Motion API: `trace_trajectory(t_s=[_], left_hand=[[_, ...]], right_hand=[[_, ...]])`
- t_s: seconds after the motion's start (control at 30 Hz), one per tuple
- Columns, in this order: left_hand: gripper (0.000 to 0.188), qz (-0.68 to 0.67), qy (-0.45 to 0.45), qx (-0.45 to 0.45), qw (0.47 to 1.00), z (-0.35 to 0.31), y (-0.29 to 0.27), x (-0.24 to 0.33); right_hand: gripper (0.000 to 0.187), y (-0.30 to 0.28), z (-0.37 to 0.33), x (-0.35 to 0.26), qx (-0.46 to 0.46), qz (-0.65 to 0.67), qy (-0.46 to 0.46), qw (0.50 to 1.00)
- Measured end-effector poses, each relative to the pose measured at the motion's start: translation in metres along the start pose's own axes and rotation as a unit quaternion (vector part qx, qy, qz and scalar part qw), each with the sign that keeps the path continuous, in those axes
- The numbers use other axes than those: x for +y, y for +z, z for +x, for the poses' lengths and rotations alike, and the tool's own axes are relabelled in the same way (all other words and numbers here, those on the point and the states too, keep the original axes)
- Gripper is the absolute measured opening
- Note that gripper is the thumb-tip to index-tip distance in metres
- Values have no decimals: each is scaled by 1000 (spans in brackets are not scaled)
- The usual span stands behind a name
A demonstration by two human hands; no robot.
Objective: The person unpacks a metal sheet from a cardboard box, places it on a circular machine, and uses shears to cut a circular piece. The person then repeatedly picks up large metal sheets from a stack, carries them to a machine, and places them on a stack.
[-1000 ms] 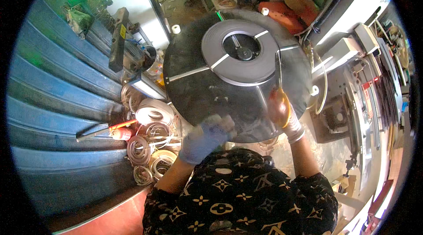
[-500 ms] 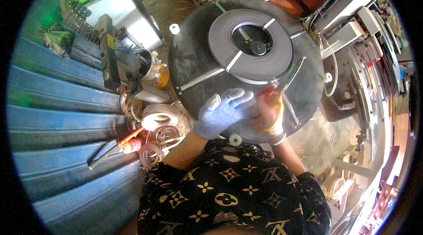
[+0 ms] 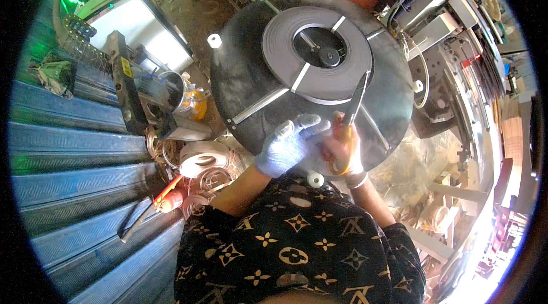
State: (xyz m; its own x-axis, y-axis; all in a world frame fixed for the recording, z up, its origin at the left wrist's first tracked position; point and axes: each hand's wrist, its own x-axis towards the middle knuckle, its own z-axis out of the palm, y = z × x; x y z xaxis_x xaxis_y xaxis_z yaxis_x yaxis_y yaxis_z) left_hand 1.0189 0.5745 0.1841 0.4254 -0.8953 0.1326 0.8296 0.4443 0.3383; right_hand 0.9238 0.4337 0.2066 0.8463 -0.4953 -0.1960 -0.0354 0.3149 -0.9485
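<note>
A workshop is indicated. A coil (image 3: pixel 277 47) is borne by a turntable (image 3: pixel 237 84) at centre; machinery (image 3: pixel 445 96) is seen at right.

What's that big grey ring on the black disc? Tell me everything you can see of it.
The grey coil is a wide, flat ring, apparently thin strip wound in many tight turns, matt on top with a paler near edge. It lies flat on the black disc; a dark round hub shows in its open middle. Two short pale bars cross it. The scissors overlap its near right edge in view; whether they touch is unclear.
</note>
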Motion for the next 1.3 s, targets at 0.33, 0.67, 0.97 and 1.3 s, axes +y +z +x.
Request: trace_trajectory(t_s=[0.33, 0.67, 0.97, 1.3], left_hand=[[61, -74, 49, -29, 996, 5, 5, -4], [60, 27, 1, -41, 999, 2, 11, 7], [43, 443, 157, 153, 869, 31, 22, 55], [6, 729, 214, 98, 642, 43, 17, 54]], right_hand=[[54, 1, -8, -6, -100, 39, 57, 993], [52, -1, -11, -5, -56, 3, 22, 998], [56, -26, -14, -18, -129, -355, -97, 921], [54, -37, -20, -18, -143, -362, -62, 919]])
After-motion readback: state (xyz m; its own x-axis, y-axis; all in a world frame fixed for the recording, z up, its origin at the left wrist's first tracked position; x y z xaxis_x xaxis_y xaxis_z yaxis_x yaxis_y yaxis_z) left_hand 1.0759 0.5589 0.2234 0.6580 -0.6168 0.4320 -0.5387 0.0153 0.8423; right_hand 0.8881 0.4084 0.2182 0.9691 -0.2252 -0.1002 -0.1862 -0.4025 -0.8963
